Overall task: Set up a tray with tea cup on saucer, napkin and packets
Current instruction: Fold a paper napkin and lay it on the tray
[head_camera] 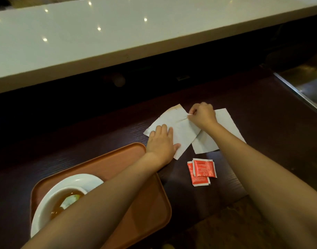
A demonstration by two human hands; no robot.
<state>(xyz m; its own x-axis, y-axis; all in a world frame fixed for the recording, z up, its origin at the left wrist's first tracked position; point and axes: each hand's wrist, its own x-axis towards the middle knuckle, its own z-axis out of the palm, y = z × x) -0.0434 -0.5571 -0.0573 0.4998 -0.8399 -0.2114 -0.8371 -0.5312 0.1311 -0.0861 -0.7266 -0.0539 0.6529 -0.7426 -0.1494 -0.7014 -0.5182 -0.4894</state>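
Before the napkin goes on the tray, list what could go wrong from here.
1. The left forearm crosses right over the full tea cup; a dip could spill it.
2. The right hand pinches the napkin while the left hand pins it flat; pulling may tear it.
3. The packets lie off the tray, easily forgotten.
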